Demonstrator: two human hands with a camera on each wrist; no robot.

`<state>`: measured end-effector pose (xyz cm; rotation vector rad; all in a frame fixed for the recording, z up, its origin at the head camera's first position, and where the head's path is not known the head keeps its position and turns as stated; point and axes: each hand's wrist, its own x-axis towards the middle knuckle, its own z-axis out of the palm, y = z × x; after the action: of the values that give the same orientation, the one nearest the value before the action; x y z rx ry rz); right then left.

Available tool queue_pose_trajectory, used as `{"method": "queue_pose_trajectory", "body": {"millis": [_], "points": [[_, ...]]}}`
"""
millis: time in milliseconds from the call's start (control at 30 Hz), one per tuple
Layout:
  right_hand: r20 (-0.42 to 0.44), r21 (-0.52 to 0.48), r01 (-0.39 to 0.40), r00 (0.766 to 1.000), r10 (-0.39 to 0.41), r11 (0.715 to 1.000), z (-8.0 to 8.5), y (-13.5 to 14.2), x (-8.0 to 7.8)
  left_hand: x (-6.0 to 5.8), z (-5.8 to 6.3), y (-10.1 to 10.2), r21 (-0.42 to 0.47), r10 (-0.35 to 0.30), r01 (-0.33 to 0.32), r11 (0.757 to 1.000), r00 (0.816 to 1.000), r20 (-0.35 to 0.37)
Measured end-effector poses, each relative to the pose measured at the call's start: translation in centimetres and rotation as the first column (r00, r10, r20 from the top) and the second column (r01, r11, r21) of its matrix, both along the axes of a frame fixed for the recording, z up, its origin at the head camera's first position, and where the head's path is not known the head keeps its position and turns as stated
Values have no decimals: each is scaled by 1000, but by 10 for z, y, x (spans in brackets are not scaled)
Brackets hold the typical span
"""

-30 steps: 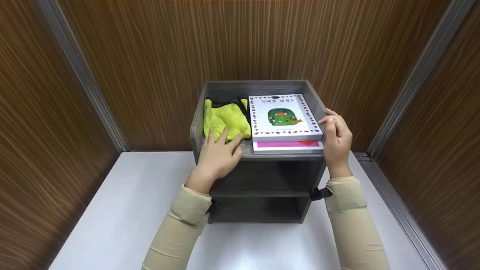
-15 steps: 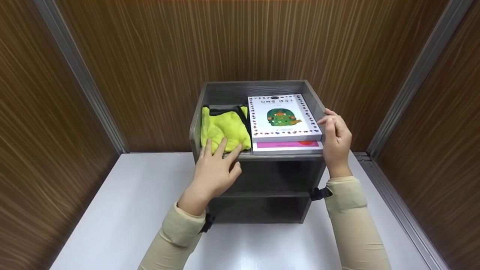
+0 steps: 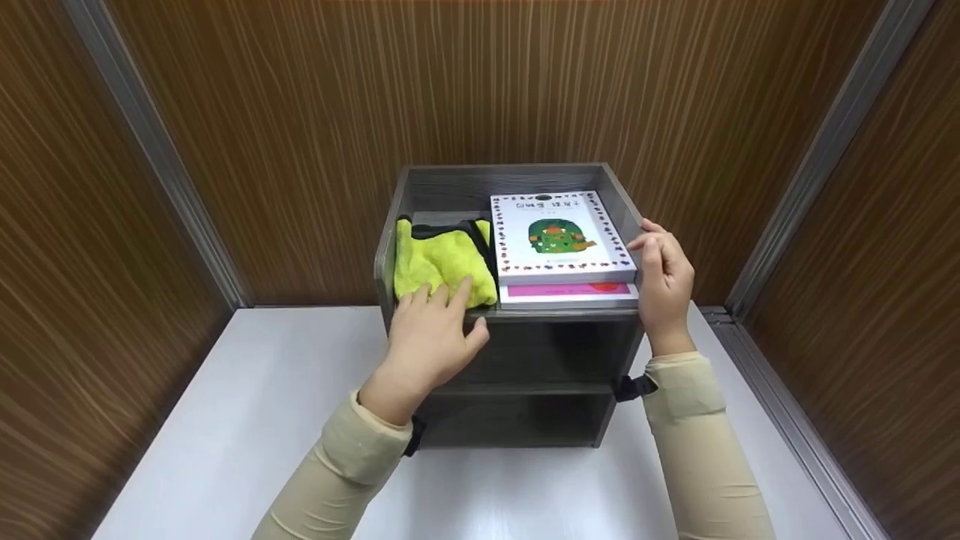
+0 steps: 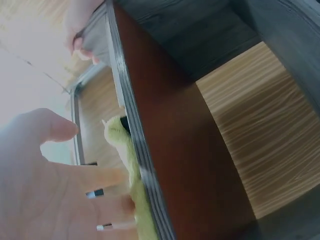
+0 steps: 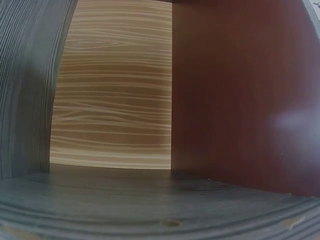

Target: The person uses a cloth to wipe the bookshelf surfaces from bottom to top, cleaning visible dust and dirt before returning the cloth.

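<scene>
A folded lime-yellow cloth [image 3: 450,255] with black edging lies on the left of the grey shelf unit's [image 3: 506,171] top tray. My left hand [image 3: 427,341] reaches over the front edge, its extended fingertips resting on the cloth's near part. In the left wrist view those fingers touch the cloth [image 4: 142,200] at the board's edge, thumb held apart. My right hand [image 3: 666,289] grips the tray's right side wall. Next to the cloth lies a white picture book [image 3: 517,255] with a green drawing, stacked on a white and pink book [image 3: 570,291]. The right wrist view shows no hand.
Below the tray the unit has two open compartments, divided by a shelf board [image 3: 525,389]. It stands on a white table [image 3: 300,390], close to a brown wood-grain wall [image 3: 510,82]. Similar side walls and grey metal posts [image 3: 161,165] flank it.
The cloth has slid toward the tray's front edge as my left hand drew back with it. Lately the left fingers have come closer together on the cloth. My right hand keeps its grip.
</scene>
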<state>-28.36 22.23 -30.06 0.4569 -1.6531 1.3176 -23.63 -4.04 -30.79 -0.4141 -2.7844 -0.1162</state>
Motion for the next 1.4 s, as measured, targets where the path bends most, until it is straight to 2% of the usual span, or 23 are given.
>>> {"method": "queue_pose_trajectory", "body": {"millis": [200,500,767,900,1133,1400], "points": [[31,-12,3,1000,-3,1000,-2,0,-3,-10,7,7,17,23,-26,1000,992,128],[25,-16,0,1000,0,1000,0,1,-1,-42,17,8,49,1,-13,999,970,244],[25,-7,6,1000,-6,1000,-2,1,-1,-72,16,17,29,90,-105,994,943,322],[18,-9,-1,1000,1,1000,-3,1,-2,-84,17,20,44,116,-139,989,935,335],[42,-12,4,999,-4,1000,-4,1,0,-96,15,19,48,116,-141,989,930,348],[74,-11,14,997,-13,1000,-3,0,0,-103,10,18,57,128,-152,987,944,303]]}}
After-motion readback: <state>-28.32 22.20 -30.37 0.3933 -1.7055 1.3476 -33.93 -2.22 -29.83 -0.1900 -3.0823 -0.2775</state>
